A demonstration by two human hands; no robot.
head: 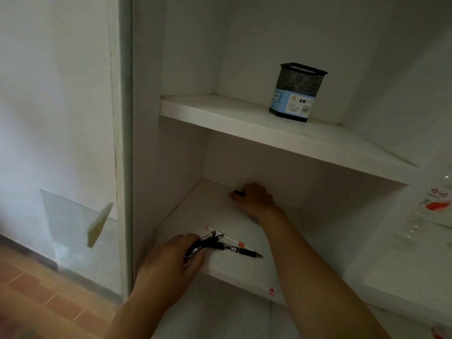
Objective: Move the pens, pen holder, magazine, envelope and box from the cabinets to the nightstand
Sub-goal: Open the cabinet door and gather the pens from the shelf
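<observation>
A black mesh pen holder [297, 91] with a blue label stands upright on the upper cabinet shelf [220, 113]. On the lower shelf [215, 211], my left hand [168, 260] grips a bundle of pens [220, 242], black ones and a white one with orange bands, their tips pointing right over the shelf front. My right hand [254, 199] reaches deep into the same shelf, fingers closed around a black pen [239, 192] near the back wall. Magazine, envelope and box are out of sight.
The cabinet's left side panel [146, 167] stands close to my left hand. A white wall [56, 94] and wooden floor [36, 297] lie to the left. A clear plastic bottle [425, 216] with a red label sits at the right edge.
</observation>
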